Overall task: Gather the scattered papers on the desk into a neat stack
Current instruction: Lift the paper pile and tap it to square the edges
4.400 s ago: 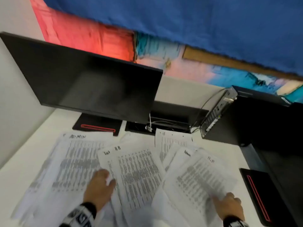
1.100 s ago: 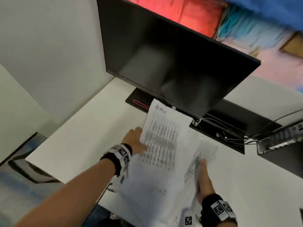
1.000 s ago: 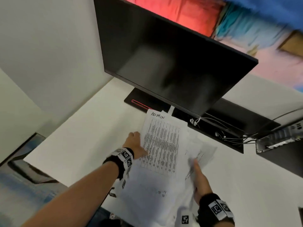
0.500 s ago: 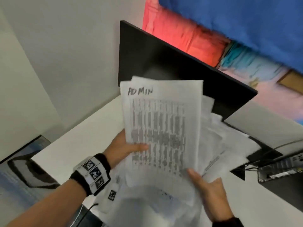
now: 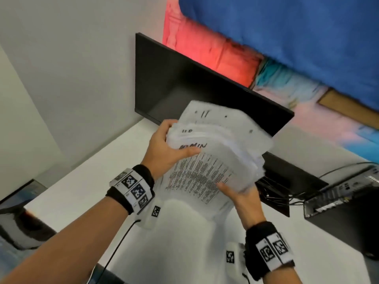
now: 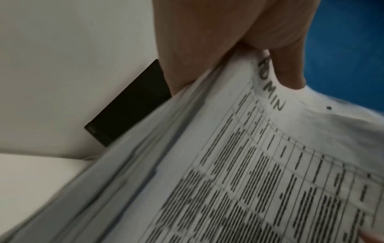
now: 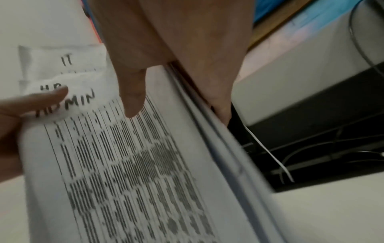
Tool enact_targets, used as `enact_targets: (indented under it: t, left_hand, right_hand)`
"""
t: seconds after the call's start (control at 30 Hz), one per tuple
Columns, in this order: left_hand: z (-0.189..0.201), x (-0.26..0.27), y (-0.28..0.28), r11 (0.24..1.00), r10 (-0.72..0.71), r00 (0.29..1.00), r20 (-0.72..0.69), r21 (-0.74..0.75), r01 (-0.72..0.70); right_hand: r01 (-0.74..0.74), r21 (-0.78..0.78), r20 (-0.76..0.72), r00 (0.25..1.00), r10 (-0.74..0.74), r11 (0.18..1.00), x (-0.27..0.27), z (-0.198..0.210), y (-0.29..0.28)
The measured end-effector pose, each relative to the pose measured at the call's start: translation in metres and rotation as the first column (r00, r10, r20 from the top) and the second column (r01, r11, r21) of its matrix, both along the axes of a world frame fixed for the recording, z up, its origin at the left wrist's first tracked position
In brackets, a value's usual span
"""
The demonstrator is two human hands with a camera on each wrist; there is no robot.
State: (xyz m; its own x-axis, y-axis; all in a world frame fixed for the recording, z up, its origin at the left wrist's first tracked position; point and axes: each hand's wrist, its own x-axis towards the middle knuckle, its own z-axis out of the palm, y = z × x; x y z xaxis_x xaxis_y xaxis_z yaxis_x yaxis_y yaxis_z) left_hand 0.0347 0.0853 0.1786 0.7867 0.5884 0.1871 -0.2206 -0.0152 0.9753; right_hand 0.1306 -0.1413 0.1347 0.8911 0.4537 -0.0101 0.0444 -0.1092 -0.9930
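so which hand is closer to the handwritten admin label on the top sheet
Left. The left hand has its thumb lying across the ADMIN label; the right hand grips the papers at the opposite lower edge.

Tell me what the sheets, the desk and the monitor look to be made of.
Sheets: thin white paper, matte; they bend and fan in the left hand and right hand, printed tables, handwritten "ADMIN".
Desk: smooth white surface, probably laminate; the core cannot be told.
Monitor: black, likely plastic frame, with a dark, faintly reflective screen.

Black wristbands [image 5: 131, 191] (white marker tags)
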Motion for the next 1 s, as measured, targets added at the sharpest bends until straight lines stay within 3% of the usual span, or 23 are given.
enact_targets:
  t: [0.2,0.3,0.4,0.47,0.57,0.67,0.77,0.83,1.0]
  left_hand:
    - [-0.021,0.018,0.014,0.999,-0.003,0.995,-0.099,-0.044,-0.001]
    - [-0.020,0.019,0.020,0.992,0.042,0.997,-0.058,-0.115,-0.048]
    - [-0.015,0.018,0.027,0.962,0.066,0.998,0.018,-0.265,-0.059]
    - [-0.013,0.017,0.032,0.911,0.047,0.996,0.080,-0.412,-0.010]
    - [-0.017,0.018,0.033,0.781,-0.025,0.986,0.162,-0.613,0.120]
    - [-0.030,0.016,0.026,0.687,-0.137,0.971,0.194,-0.688,0.234]
    - [-0.044,0.011,0.031,0.659,-0.147,0.976,0.163,-0.720,0.219]
    - [-0.049,0.008,0.039,0.626,-0.119,0.980,0.157,-0.755,0.196]
    - [-0.023,0.005,0.030,0.596,-0.149,0.958,0.247,-0.750,0.286]
  right_hand:
    - [0.004,-0.186,-0.169,0.985,-0.036,0.982,0.018,-0.025,-0.003]
    - [0.045,-0.230,-0.209,0.973,-0.095,0.972,0.019,-0.042,-0.015]
    - [0.119,-0.275,-0.344,0.914,-0.213,0.954,0.008,-0.064,-0.025]
    - [0.183,-0.195,-0.449,0.857,-0.254,0.964,-0.002,-0.072,-0.023]
    - [0.340,0.088,-0.593,0.773,-0.225,0.936,-0.002,-0.072,-0.021]
    - [0.379,0.289,-0.597,0.789,-0.144,0.879,0.008,-0.048,-0.024]
    - [0.294,0.323,-0.454,0.882,-0.125,0.900,0.026,-0.020,-0.035]
    - [0.266,0.271,-0.411,0.901,-0.138,0.925,0.035,-0.009,-0.037]
    - [0.143,0.296,-0.504,0.863,0.028,0.944,0.027,-0.009,-0.021]
